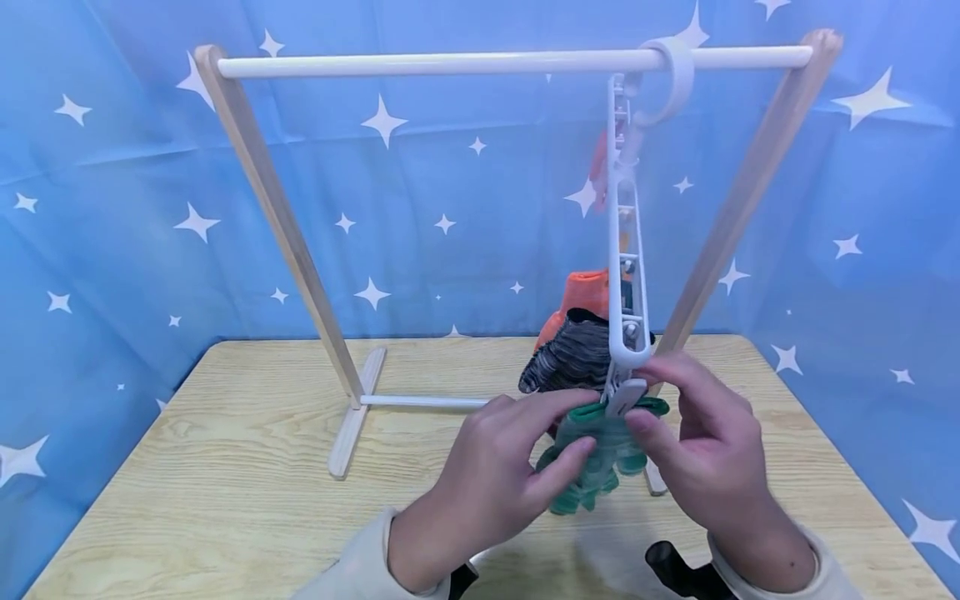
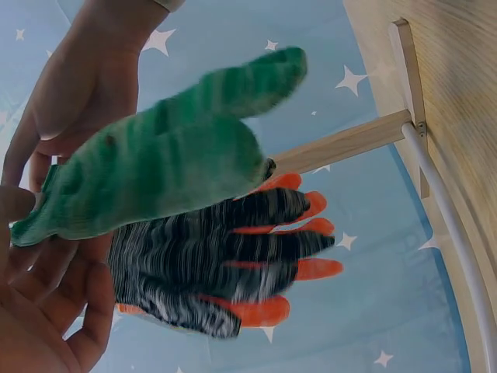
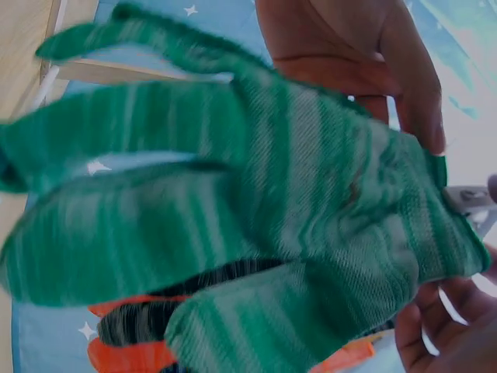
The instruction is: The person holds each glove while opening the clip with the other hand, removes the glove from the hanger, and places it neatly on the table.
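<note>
A green-and-white striped knit glove [image 1: 592, 454] hangs fingers-down by its cuff from a white clip [image 1: 624, 398] at the near end of a white clip hanger [image 1: 615, 283]. My left hand [image 1: 502, 467] pinches the glove at its cuff, thumb in front. My right hand [image 1: 708, 458] has thumb and forefinger about the clip, at the cuff's right side. In the right wrist view the clip sits over the edge of the glove's cuff [image 3: 419, 210]. Behind it hang a black-and-grey striped glove [image 2: 202, 256] and an orange glove [image 2: 318, 269].
The hanger's ring [image 1: 678, 79] loops over the white top rod [image 1: 450, 64] of a wooden stand with slanting posts [image 1: 281, 217]. A lower white rod [image 1: 420, 402] runs near the wooden table [image 1: 225, 483]. Blue star-patterned cloth [image 1: 450, 183] surrounds it.
</note>
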Tool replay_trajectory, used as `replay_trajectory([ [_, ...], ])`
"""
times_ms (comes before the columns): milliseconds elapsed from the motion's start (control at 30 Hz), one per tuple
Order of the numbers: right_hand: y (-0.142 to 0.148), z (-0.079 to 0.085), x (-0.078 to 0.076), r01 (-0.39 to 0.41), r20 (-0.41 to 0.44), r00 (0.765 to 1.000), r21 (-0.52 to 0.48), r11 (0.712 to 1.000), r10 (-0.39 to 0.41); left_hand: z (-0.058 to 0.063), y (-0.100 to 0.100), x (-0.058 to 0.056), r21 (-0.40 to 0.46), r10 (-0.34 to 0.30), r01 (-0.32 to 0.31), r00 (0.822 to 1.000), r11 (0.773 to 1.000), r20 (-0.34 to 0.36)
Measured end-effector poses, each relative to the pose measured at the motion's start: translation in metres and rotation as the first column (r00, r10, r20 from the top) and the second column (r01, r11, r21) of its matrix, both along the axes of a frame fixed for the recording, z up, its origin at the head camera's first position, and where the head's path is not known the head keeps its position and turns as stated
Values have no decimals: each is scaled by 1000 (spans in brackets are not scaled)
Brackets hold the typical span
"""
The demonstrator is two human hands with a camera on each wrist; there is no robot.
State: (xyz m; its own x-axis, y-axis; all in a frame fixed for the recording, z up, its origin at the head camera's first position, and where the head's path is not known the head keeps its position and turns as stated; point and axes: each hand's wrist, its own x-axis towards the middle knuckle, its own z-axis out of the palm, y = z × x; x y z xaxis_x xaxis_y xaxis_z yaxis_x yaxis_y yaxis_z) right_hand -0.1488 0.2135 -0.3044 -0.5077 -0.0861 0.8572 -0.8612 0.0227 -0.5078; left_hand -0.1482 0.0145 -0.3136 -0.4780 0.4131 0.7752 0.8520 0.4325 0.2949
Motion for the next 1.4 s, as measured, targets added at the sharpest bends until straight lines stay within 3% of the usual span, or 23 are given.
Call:
replay_trajectory([
  [200, -4, -2, 0, -26, -19, 999, 29, 999, 26, 0, 3, -1, 25, -16, 18, 997, 1000, -78],
  [433, -4, -3, 7, 118, 65, 990, 116, 986, -126, -1, 5, 2, -33, -58, 56, 994, 998, -91],
  [500, -3, -3, 8, 120, 86, 988, 108, 987, -130, -2, 5, 3, -47, -67, 63, 994, 997, -87],
  [800, -2, -2, 12, 78, 212, 974, 29, 997, -82, -5, 5, 5, -95, -81, 74, 994, 993, -72],
  [967, -2, -2, 11, 48, 236, 971, -3, 999, -46, -6, 5, 6, -102, -90, 83, 993, 991, -70],
  [1300, 0, -5, 10, -104, 275, 953, -93, 990, 126, -8, 7, 6, -129, -79, 69, 994, 989, -81],
  [1400, -1, -3, 10, -115, 272, 952, -107, 988, 140, -8, 6, 6, -132, -75, 65, 994, 989, -79],
])
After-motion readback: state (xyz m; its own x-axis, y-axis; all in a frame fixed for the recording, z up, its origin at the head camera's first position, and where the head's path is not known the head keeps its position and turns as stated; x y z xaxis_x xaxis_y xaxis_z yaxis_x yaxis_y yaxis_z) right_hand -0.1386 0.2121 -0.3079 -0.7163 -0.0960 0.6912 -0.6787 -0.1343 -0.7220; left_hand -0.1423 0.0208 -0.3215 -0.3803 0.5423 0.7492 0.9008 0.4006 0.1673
